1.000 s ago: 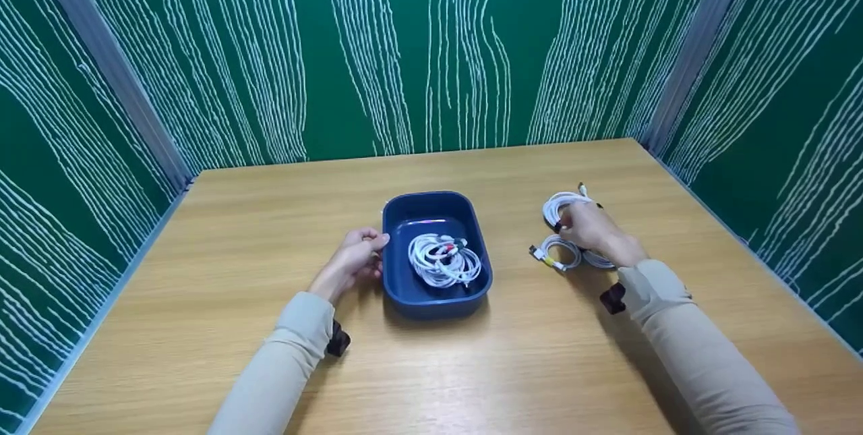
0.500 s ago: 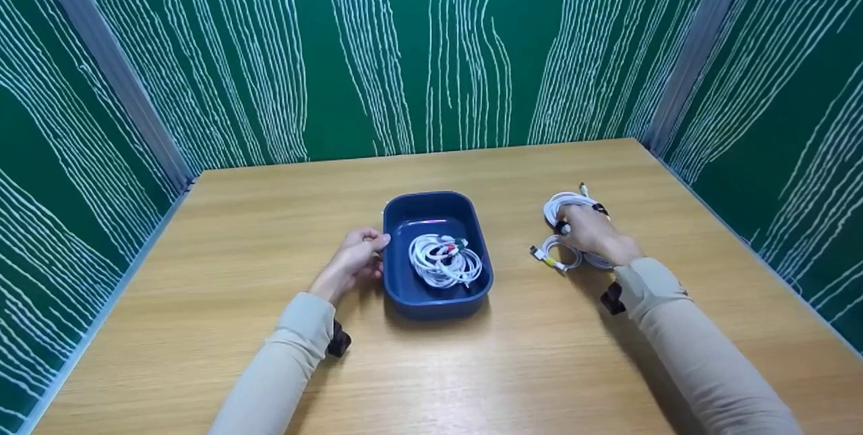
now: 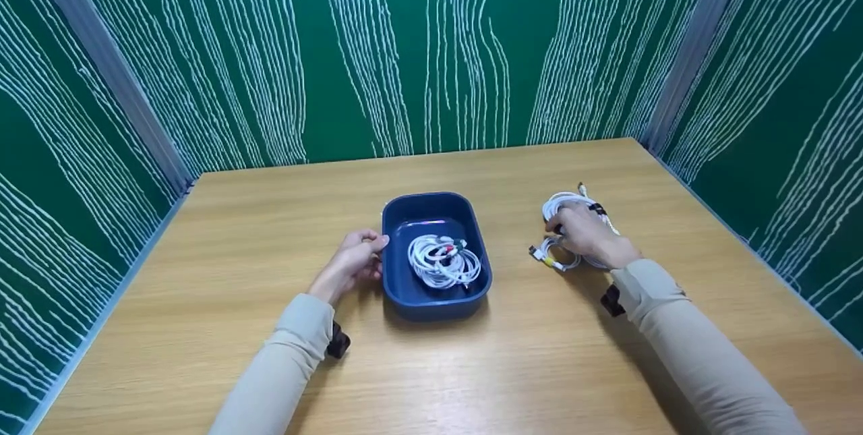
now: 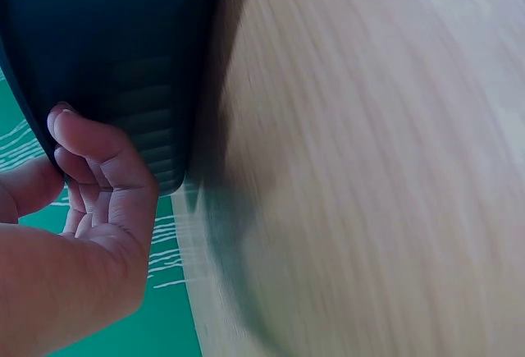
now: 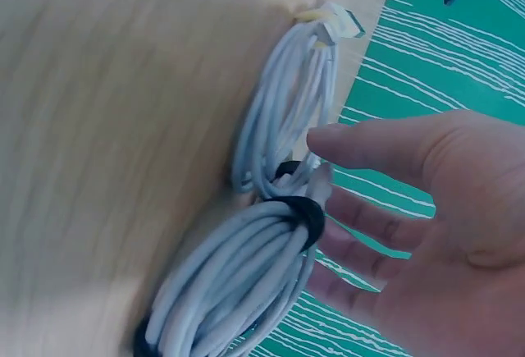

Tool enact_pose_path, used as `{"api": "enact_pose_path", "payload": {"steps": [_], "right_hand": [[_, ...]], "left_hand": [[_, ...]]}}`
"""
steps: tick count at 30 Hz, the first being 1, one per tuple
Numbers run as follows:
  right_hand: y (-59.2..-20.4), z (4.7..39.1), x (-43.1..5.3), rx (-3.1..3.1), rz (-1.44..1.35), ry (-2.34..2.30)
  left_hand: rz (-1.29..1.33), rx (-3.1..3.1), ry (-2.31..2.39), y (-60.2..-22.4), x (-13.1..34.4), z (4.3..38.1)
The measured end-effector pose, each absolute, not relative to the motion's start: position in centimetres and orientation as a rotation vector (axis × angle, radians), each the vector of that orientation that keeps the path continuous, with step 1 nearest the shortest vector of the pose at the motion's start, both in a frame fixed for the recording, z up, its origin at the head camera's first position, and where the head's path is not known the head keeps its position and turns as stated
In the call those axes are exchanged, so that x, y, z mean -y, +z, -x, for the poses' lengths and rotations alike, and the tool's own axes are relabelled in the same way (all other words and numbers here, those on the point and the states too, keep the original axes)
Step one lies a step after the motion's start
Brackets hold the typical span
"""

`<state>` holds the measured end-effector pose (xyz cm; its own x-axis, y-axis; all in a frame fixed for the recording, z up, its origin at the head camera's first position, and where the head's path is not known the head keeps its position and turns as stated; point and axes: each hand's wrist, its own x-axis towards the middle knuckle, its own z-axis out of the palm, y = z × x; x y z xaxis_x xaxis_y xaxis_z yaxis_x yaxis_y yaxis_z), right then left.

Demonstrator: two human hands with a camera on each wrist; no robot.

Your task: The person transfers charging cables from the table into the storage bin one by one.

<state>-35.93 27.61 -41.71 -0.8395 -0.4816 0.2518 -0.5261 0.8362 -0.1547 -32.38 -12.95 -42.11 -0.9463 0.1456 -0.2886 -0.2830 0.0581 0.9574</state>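
My left hand (image 3: pixel 354 259) grips the left rim of a dark blue box (image 3: pixel 404 299), thumb at the rim and fingers bent against the outer wall in the left wrist view. Bundled white cables (image 3: pixel 441 270) with red and green plugs lie inside it. To the right, my right hand (image 3: pixel 586 229) is over a large white cable coil (image 5: pixel 230 275) with black straps. In the right wrist view its thumb stands apart from the fingers, their tips right at the coil's edge. Beside it lies a smaller white cable coil (image 5: pixel 283 111) with a yellow tie, partly covered by the hand in the head view.
Everything stands on a wooden table (image 3: pixel 431 374). Green panels (image 3: pixel 458 50) with white wavy lines rise along its back and sides. A bare stretch of tabletop separates the box from the coils on the right.
My right hand has shifted slightly left over the large coil, showing more of its right-hand black strap. My left hand and the box hold their place.
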Motion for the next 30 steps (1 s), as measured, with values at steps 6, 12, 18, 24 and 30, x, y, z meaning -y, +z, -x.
{"api": "enact_pose_path", "payload": {"steps": [6,12,18,24,30], "right_hand": [[-42.0,35.5,-27.2,2.913,-0.697,0.258],[-42.0,35.4,-27.0,2.906,-0.682,0.218],[-41.6,35.9,-27.2,2.776,-0.762,0.285],[-40.7,36.0,-27.5,2.791,-0.803,0.525],[-40.3,36.1,-27.9,2.875,-0.699,0.815]], "left_hand": [[0.152,-2.05,1.951,-42.1,12.9,32.3],[0.178,-2.043,1.953,-42.0,12.9,32.4],[0.165,-2.033,1.962,-42.1,13.0,32.3],[0.179,-2.033,1.959,-42.2,12.9,32.3],[0.185,-2.024,1.973,-42.3,12.8,32.4]]}}
